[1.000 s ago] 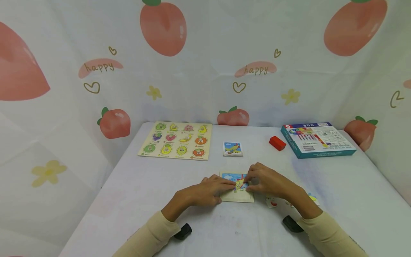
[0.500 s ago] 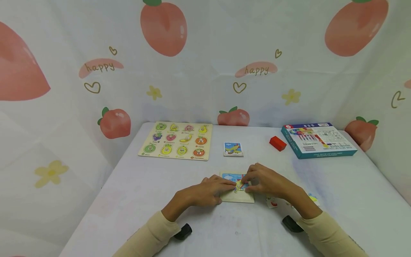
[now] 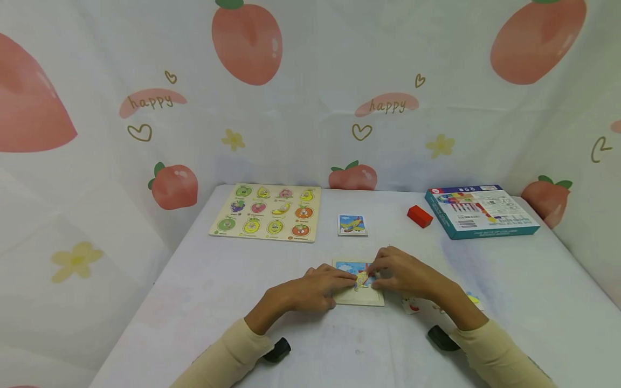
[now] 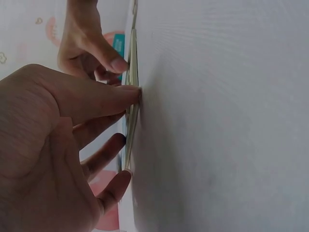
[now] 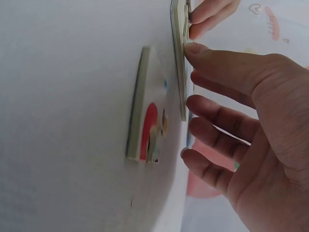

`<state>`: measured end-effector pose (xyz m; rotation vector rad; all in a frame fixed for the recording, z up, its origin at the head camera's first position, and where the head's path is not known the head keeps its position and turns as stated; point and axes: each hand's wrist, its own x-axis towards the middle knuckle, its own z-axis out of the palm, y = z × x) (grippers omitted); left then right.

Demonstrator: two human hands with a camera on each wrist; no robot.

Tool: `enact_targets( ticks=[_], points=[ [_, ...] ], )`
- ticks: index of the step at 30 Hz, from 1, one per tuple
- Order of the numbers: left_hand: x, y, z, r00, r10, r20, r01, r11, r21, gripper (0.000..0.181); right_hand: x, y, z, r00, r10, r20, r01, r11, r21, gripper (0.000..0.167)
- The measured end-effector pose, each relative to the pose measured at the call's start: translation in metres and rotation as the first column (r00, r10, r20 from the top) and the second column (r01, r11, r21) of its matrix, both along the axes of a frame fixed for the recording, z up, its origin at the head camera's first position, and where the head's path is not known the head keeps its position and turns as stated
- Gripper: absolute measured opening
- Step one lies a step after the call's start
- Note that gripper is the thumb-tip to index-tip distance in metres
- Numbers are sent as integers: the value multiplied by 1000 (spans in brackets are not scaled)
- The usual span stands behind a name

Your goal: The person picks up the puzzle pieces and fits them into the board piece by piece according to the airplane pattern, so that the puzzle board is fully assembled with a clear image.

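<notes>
A small wooden puzzle board (image 3: 356, 297) lies flat near the table's middle, with blue and yellow picture pieces (image 3: 348, 266) in its far part. My left hand (image 3: 315, 289) grips the board's left side, its fingers over the top; in the left wrist view, the left hand's thumb (image 4: 116, 99) is at the board's edge. My right hand (image 3: 405, 274) touches the right side of the picture with thumb and index fingertips. In the right wrist view, the right hand (image 5: 260, 111) has its other fingers spread beside the board (image 5: 179, 63). The fingers partly cover the picture.
A fruit picture board (image 3: 267, 213) lies at the back left. Behind the small board sits a square airplane picture (image 3: 352, 225). A red block (image 3: 419, 216) and a teal-edged box (image 3: 480, 212) are back right. Loose picture pieces (image 3: 410, 305) lie near my right forearm.
My right index finger has shifted slightly left over the picture and then back to the right. My left hand and the board have stayed in place.
</notes>
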<state>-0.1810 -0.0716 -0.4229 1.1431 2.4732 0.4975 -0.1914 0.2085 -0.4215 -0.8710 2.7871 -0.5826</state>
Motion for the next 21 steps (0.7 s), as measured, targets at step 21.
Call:
enact_targets(
  ticks=[21],
  points=[
    [1,17,4,998,-58,-18,57,997,-60,61,2,11,-3,1000,-21,-13,21,1000,-1,36]
  ],
)
